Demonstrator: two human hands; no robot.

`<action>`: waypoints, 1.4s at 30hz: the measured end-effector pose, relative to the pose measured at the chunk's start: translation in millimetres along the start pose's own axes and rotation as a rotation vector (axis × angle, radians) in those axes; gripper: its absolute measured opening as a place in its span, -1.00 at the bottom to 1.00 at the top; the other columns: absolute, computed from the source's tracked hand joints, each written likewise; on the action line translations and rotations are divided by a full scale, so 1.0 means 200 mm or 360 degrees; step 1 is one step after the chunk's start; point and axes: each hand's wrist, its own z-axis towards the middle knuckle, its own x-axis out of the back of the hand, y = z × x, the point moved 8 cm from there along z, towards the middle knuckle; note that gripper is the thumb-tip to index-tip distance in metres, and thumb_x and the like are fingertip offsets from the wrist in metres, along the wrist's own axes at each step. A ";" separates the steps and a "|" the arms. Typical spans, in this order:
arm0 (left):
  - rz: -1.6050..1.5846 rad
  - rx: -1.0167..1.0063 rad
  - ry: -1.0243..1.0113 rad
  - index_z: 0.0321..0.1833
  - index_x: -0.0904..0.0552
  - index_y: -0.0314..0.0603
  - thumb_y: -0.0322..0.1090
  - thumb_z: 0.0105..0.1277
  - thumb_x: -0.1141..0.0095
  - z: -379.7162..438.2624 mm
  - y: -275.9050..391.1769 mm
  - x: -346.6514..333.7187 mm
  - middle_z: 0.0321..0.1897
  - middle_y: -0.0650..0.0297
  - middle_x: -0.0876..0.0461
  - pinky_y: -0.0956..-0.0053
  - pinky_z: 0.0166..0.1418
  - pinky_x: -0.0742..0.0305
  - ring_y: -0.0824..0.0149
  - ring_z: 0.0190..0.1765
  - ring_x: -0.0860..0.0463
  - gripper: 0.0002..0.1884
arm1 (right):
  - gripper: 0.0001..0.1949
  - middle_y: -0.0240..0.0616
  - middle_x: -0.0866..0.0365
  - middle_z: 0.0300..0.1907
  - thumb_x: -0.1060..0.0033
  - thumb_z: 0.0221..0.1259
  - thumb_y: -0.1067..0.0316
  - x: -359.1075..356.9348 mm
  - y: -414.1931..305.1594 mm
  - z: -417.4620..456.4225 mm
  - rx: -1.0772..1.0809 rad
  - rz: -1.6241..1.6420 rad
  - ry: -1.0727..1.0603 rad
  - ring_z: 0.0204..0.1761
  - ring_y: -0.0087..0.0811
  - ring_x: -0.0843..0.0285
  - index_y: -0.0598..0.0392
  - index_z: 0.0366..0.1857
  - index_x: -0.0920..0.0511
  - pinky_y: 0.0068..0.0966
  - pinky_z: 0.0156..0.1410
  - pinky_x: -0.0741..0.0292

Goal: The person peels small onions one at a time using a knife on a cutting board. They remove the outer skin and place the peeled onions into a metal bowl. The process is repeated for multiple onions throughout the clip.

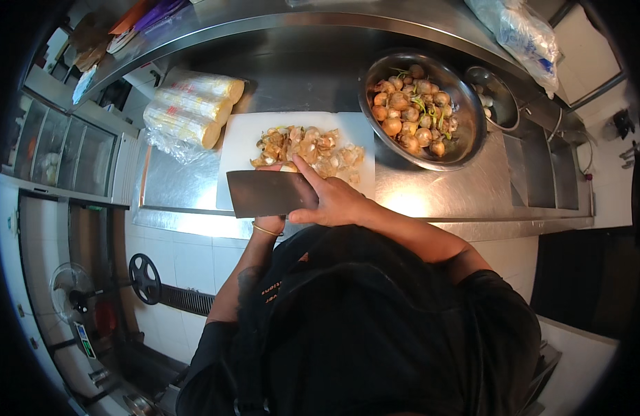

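My right hand (333,200) grips a cleaver (270,193), its broad dark blade lying flat across the front of a white cutting board (232,151). Under the blade is my left hand (269,223), with a bangle on the wrist; most of that hand is hidden. A pale onion (288,167) shows just past the blade's far edge, between the fingers of both hands. Beyond them, a heap of brown onion skins and trimmings (309,143) spreads over the board. To the right stands a large steel bowl (468,143) of small unpeeled onions (411,109), several with green sprouts.
Plastic-wrapped yellowish rolls (195,106) lie left of the board on the steel counter (429,190). A smaller steel bowl (507,104) with pale pieces sits behind the large one. Overhead runs a steel shelf (320,20) with a plastic bag (522,39). Sink basins (546,171) are at right.
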 end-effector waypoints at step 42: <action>0.1069 -0.0636 -0.0013 0.09 -0.63 -0.30 -0.54 0.23 -0.30 -0.02 0.18 0.04 0.05 0.13 -0.67 0.36 0.18 -0.57 0.25 0.10 -0.65 -0.65 | 0.09 0.39 -0.53 0.29 -0.36 0.26 -0.31 -0.07 0.05 0.04 0.0021 0.0022 0.0053 0.36 0.13 -0.54 0.10 0.69 0.03 -0.24 0.45 -0.42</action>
